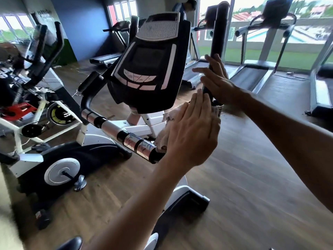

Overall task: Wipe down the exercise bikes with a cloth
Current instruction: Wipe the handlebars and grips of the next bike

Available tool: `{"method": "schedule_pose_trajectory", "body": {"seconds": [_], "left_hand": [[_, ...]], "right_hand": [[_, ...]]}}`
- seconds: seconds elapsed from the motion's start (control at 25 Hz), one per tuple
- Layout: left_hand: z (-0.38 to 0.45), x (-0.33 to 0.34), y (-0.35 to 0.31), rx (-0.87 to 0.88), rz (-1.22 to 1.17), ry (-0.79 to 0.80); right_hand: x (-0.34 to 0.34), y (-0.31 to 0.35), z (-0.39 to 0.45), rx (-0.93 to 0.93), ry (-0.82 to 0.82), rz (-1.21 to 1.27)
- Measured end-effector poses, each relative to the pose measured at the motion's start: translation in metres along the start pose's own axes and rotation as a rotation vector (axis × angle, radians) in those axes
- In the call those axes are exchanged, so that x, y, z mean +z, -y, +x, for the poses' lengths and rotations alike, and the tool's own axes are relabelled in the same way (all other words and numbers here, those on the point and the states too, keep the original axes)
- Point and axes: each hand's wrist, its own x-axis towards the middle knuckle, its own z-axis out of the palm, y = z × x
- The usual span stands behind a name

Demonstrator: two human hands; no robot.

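The left hand [193,130] presses a crumpled white cloth [166,130] with straight fingers; the right hand [215,82], its grip seemingly open, rests against the upright black foam handlebar [219,33].

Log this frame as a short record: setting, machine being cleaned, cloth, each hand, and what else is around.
setting: gym room with wooden floor and large windows
machine: exercise bike, its console tilted toward the camera
cloth: pale cloth under the left palm, near the base of the upright handlebar
left hand: fingers straight, pressing the cloth
right hand: fingers extended against the upright handlebar
near grip: chrome handlebar at lower left, untouched
surroundings: treadmills by the windows, another bike at left
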Motion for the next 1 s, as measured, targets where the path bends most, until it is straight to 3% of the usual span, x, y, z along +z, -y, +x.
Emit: {"method": "schedule_pose_trajectory", "body": {"seconds": [0.2, 0.44, 0.68, 0.92, 1.0], "left_hand": [[0.043, -0.001, 0.003, 0.016, -0.01, 0.026], [-0.007, 0.001, 0.003, 0.014, -0.006, 0.007], [0.049, -0.003, 0.003, -0.046, -0.033, 0.041], [-0.014, 0.013, 0.0, -0.139, -0.062, -0.172], [-0.027, 0.019, 0.002, -0.139, -0.09, -0.319]], "right_hand": [[-0.002, -0.005, 0.0, -0.054, 0.019, -0.076], [0.003, -0.002, 0.001, 0.006, -0.006, -0.035], [-0.004, -0.001, -0.001, -0.027, 0.025, -0.071], [-0.004, 0.005, -0.004, 0.014, 0.001, 0.004], [-0.006, 0.007, -0.006, 0.012, 0.012, 0.002]]}}
